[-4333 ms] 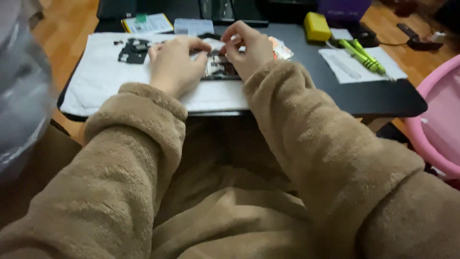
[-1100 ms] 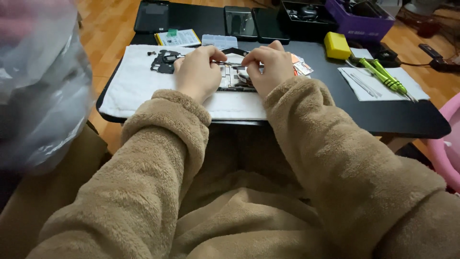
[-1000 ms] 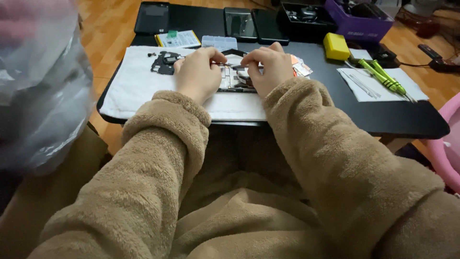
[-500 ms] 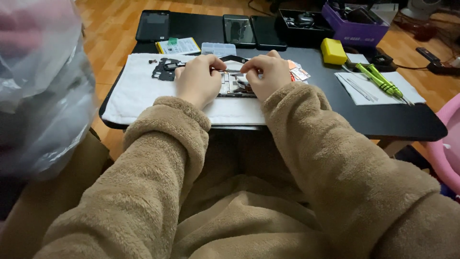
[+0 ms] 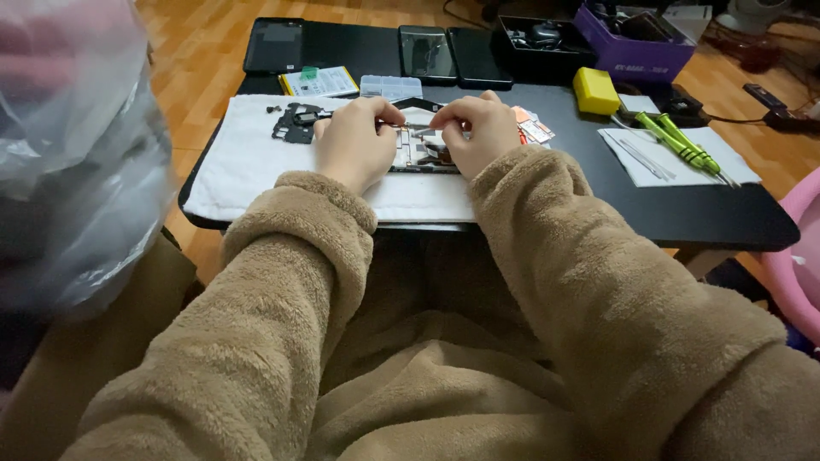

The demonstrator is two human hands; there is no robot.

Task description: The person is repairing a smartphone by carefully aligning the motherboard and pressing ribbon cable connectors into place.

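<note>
Both my hands rest on an opened phone (image 5: 417, 155) that lies on a white cloth (image 5: 248, 166) on the black table (image 5: 683, 213). My left hand (image 5: 354, 145) pinches a thin metal tool (image 5: 414, 128) whose tip points right over the phone's insides. My right hand (image 5: 474, 132) is curled on the phone's right side and holds it down. Much of the phone is hidden under my fingers. A removed black part (image 5: 295, 124) lies on the cloth just left of my left hand.
Two dark phones (image 5: 273, 44) (image 5: 425, 53), a small clear box (image 5: 390, 85), a yellow box (image 5: 595, 90) and a purple bin (image 5: 636, 38) sit at the back. Green screwdrivers (image 5: 679, 141) lie on paper at right. A plastic bag (image 5: 68, 154) looms left.
My hands have stayed on the phone with only small finger movements. The view has tilted up a little, so more of the table's far side shows.
</note>
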